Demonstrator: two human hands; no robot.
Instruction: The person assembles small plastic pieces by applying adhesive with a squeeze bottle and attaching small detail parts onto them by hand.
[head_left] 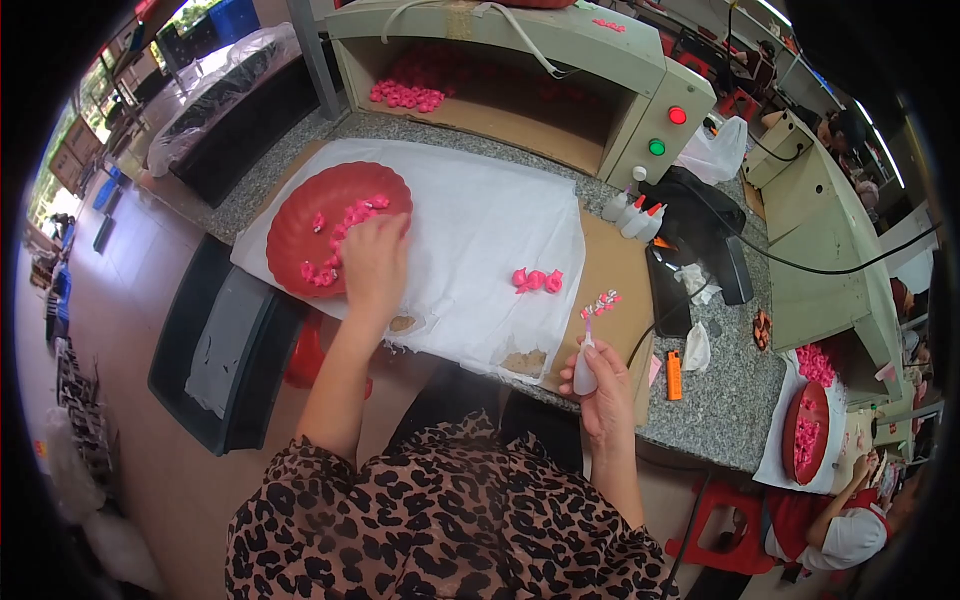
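My left hand [372, 258] reaches over a red scalloped plate [290, 215] at the left, its bent fingers among small pink rosebud-like pieces [368, 206]. The back of the hand hides its fingertips. At the right, my right hand [606, 388] is closed round a small translucent squeeze bottle [585, 375], nozzle pointing up and away from me. Just past the nozzle tip is a small cluster of pink and silvery bits [603, 303]; whether the two touch, I cannot tell. Between my hands, several pink rosettes [537, 281] sit in a row on white paper [470, 220].
Behind the paper stands a cream open-fronted machine [500, 45] with pink pieces inside. White glue bottles [633, 217], a black bag [695, 205] and an orange lighter [674, 376] are to the right. A dark bin [225, 345] stands left; a co-worker [835, 525] sits at far right.
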